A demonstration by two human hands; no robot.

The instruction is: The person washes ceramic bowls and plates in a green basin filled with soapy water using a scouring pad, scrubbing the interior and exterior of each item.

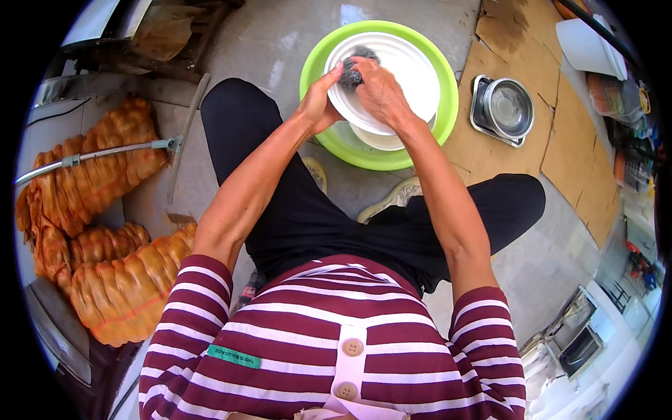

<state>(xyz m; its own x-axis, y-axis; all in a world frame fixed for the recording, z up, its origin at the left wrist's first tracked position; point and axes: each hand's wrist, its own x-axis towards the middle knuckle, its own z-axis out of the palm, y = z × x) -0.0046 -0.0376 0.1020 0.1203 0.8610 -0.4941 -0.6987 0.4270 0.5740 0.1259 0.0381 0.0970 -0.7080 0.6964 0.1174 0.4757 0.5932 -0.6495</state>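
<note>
A white plate or shallow bowl (412,68) is tilted above a lime-green plastic basin (446,68). My left hand (320,100) grips its left rim, thumb on the inside. My right hand (380,89) presses a dark grey mesh scrubber (350,73), likely steel wool, against the plate's inner surface. Another whitish dish (386,140) lies lower in the basin, partly hidden by the plate and my right forearm.
Stacked metal bowls (508,107) rest on a metal tray (478,115) on flattened cardboard (525,58) to the right. Orange mesh sacks (126,289) and a metal pole (115,150) are at the left. A white plastic container (588,50) stands at the upper right.
</note>
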